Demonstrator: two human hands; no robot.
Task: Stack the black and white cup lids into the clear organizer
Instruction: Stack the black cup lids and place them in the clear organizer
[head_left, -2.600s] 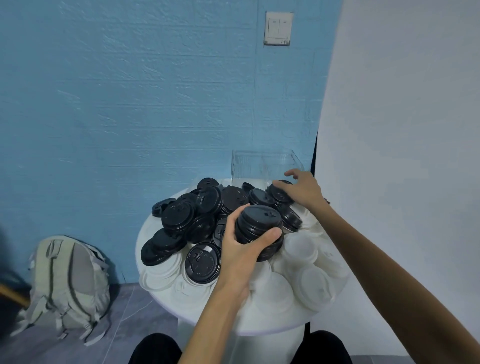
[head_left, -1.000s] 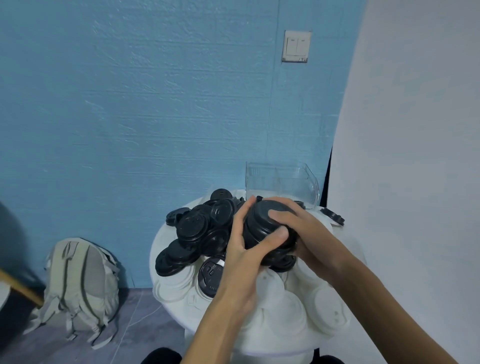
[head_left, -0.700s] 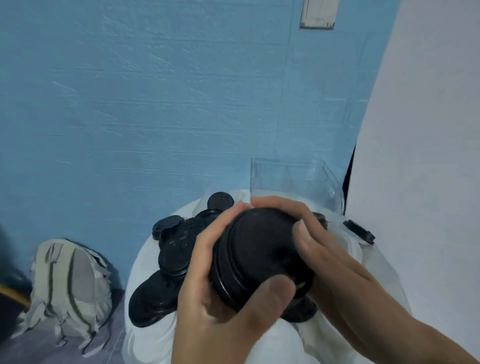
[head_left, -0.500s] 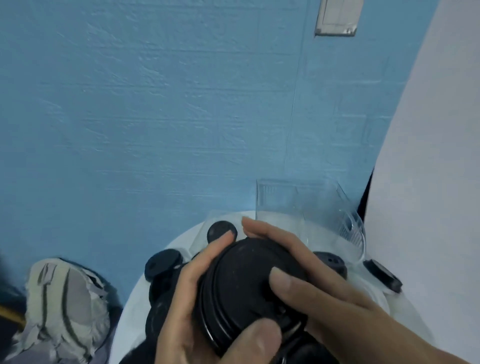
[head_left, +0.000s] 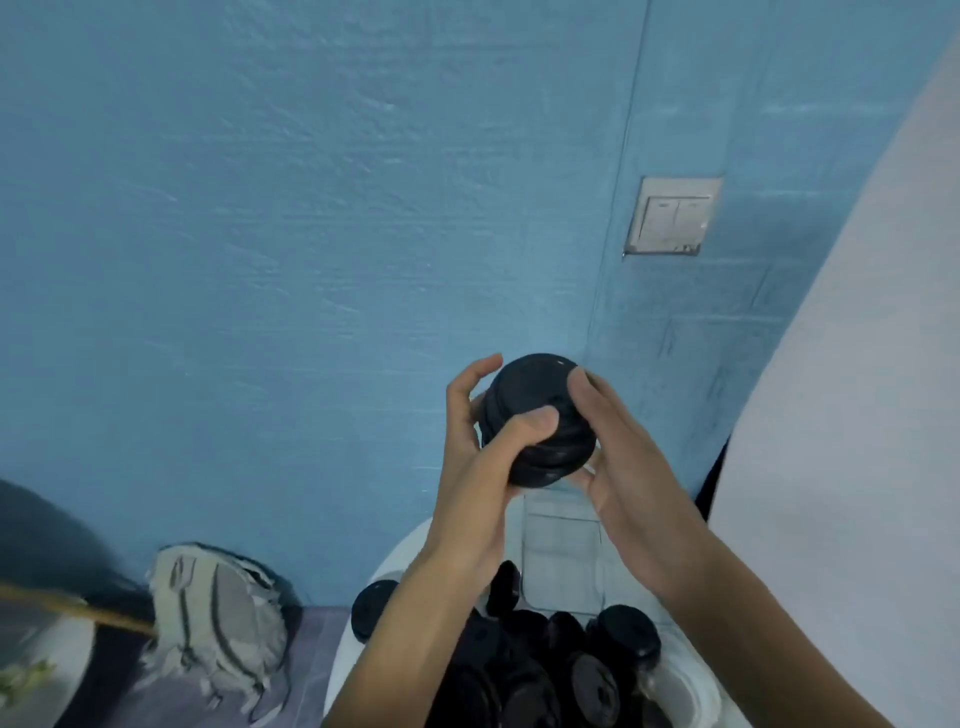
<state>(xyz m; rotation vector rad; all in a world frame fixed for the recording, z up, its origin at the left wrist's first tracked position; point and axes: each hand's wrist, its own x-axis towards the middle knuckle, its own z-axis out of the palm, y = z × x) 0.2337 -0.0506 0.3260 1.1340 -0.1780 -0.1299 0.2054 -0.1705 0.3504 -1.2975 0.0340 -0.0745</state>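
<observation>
Lids make up the dark stack (head_left: 537, 418) now held in mid-air at the centre of the frame, raised well above the table compared with half a second ago, when it sat low over the pile. The left hand (head_left: 480, 467) is wrapped around the stack's left side with its thumb pressed across the front. The right hand (head_left: 618, 467) cups the right side and underside, one fingertip resting on the top lid. Both hands are closed on the same stack.

The view has tipped upward, so the wall switch (head_left: 670, 215) has dropped into the upper right of the frame. The clear organizer (head_left: 561, 551) shows just below the hands, its inside looking empty as far as can be seen. Loose black lids (head_left: 571, 660) stay heaped on the white table (head_left: 353, 654) at lower centre, with a white lid (head_left: 675, 696) at the lower right. A backpack (head_left: 218, 618) lies on the floor at lower left.

The lift suggests the stack is gathered and squared, ready to be lowered into the organizer; much of the pile is left.
</observation>
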